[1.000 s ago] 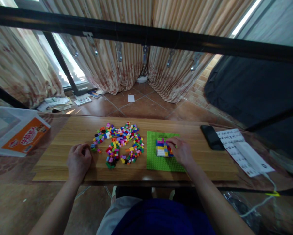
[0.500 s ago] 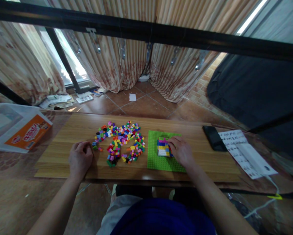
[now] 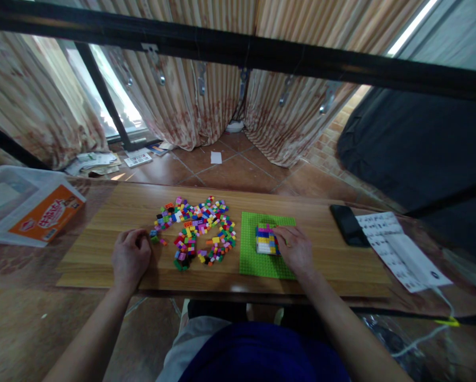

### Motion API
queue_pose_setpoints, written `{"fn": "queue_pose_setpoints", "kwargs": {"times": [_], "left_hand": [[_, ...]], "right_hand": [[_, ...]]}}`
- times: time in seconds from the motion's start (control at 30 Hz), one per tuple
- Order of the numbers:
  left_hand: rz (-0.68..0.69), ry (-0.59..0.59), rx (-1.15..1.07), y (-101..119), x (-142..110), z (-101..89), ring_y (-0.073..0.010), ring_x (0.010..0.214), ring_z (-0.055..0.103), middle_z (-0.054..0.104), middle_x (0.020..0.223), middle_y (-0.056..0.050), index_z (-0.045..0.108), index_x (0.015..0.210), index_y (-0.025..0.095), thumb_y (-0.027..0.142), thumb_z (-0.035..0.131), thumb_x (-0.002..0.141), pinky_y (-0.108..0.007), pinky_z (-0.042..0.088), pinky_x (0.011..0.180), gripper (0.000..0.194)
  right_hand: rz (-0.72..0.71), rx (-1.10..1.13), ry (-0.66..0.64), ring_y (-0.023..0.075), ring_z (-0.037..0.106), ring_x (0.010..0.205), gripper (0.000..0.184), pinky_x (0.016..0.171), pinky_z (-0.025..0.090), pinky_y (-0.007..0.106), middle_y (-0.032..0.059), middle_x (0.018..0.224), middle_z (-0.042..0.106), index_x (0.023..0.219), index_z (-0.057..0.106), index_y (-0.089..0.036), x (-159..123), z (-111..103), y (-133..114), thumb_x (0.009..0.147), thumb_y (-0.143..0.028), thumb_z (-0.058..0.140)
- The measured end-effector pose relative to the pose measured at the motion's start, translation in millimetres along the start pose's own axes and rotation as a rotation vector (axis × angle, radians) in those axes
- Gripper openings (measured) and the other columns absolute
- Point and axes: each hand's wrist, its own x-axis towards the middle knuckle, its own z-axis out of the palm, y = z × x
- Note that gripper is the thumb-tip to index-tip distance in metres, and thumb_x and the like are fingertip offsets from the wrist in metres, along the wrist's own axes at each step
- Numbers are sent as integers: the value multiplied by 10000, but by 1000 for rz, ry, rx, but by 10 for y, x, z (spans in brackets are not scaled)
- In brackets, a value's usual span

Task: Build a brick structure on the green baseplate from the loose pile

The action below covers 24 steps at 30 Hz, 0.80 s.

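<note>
Inspected: long, rectangular tabletop [image 3: 98,236] in light-brown wood grain, with a mottled reddish-brown surface [image 3: 23,265] showing at both ends. Noted at far left, on the mottled part: translucent plastic box [image 3: 35,207] bearing an orange printed label. Left of centre: small multicoloured plastic building bricks [image 3: 200,228], lying loose in a branching, curved spread. Right of centre, near the bricks: flat lime-green studded plastic baseplate [image 3: 248,257]. Farther right: black rectangular phone [image 3: 349,225], lying flat. Just beside it: creased white printed paper sheet [image 3: 400,249]. Beyond: thin white cord [image 3: 444,298], trailing over the near edge.
</note>
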Motion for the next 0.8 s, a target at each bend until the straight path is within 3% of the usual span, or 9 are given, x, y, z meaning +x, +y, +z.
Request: {"fn": "queue_pose_setpoints", "kwargs": {"times": [0.2, 0.57, 0.8], "left_hand": [[-13, 2, 4, 15, -6, -9, -267, 959, 609, 651, 1009, -117, 674, 936, 170, 296, 467, 830, -401, 504, 872, 265], [-5, 11, 4, 2, 1, -1, -262, 973, 598, 650, 1005, -118, 671, 916, 172, 293, 467, 824, -388, 492, 881, 254], [-8, 2, 14, -8, -2, 2, -258, 972, 610, 658, 995, -117, 681, 935, 160, 294, 468, 828, -375, 499, 878, 273]], "right_hand": [[-21, 3, 43, 199, 627, 879, 268, 869, 456, 340, 65, 935, 735, 899, 722, -201, -17, 1, -10, 947, -223, 460], [-90, -239, -208, 242, 536, 908, 261, 858, 390, 371, 84, 916, 687, 934, 718, -197, 147, -119, -25, 949, -220, 458], [-83, -318, -230, 239, 541, 915, 237, 847, 385, 362, 61, 910, 700, 925, 711, -220, 144, -141, -56, 949, -213, 475]]}}
